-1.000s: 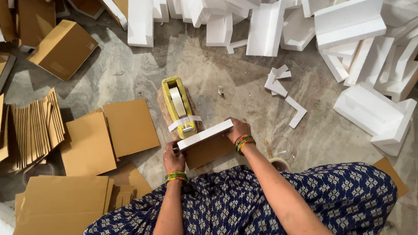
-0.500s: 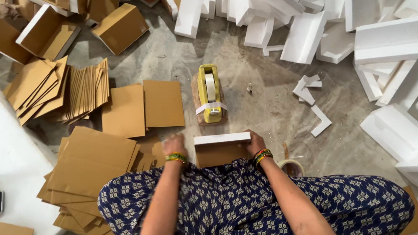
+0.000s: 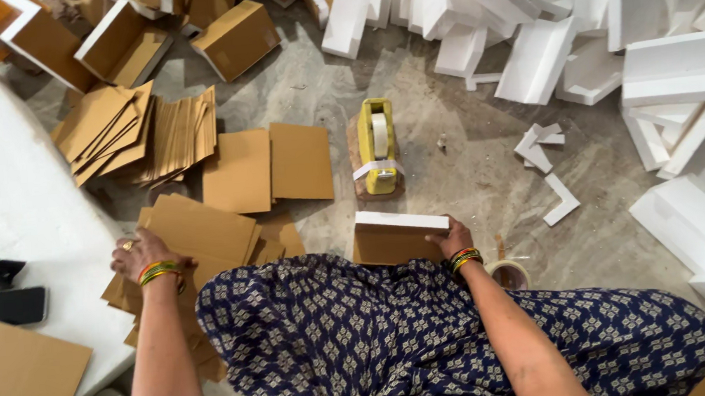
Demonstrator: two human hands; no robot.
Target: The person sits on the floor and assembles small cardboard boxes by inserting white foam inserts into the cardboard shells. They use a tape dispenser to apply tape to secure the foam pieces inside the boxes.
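Observation:
My right hand (image 3: 452, 237) grips the right end of a small brown cardboard box with a white foam top (image 3: 397, 234), which rests on the floor at my knees. My left hand (image 3: 140, 253) lies on a stack of flat cardboard sheets (image 3: 202, 231) to my left, fingers on the top sheet. Whether it grips the sheet I cannot tell. A yellow tape dispenser (image 3: 378, 145) stands on a brown block just beyond the box. My lap is covered by dark blue patterned cloth (image 3: 379, 345).
White foam pieces (image 3: 605, 31) are piled at the back and right. Cardboard boxes (image 3: 235, 37) and fanned cardboard sheets (image 3: 145, 134) lie at the back left. A white surface (image 3: 5, 197) with dark objects is at far left. A tape roll (image 3: 508, 274) sits by my right wrist.
My left hand left the box and reached out left onto the stack of cardboard sheets. The view swung left. My right hand stays on the box.

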